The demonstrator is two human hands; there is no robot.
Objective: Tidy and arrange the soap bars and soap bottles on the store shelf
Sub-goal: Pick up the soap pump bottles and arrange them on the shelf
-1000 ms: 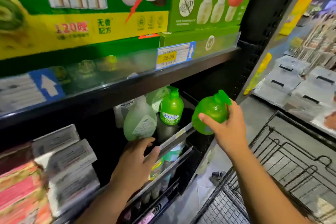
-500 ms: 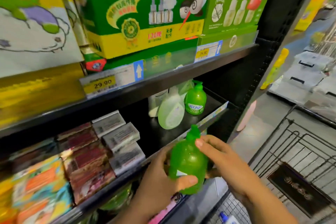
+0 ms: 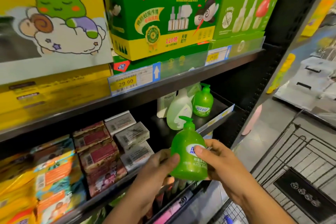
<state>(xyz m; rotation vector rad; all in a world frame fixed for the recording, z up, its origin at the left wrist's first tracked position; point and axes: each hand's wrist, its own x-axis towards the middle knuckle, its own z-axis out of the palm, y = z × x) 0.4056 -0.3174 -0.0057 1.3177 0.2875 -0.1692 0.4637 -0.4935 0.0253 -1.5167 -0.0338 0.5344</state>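
The green soap bottle (image 3: 185, 143) is held upright just in front of the shelf (image 3: 163, 129). The left hand (image 3: 160, 165) and right hand (image 3: 218, 162) are both clamped round its body. Judged to be rigid smooth plastic, liquid-heavy and possibly slippery. It is best held by the body, not the pump (image 3: 188, 121).

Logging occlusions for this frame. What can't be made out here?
- Head view: label of the held green bottle, partly covered by the right hand's thumb.
- Head view: left hand's fingers, behind the green bottle.
- Head view: white bottle at the shelf's back, mostly hidden by the pale bottle.
- Head view: print on the soap packs at left, blurred.
- Head view: cart, cut off by the right and bottom edges.
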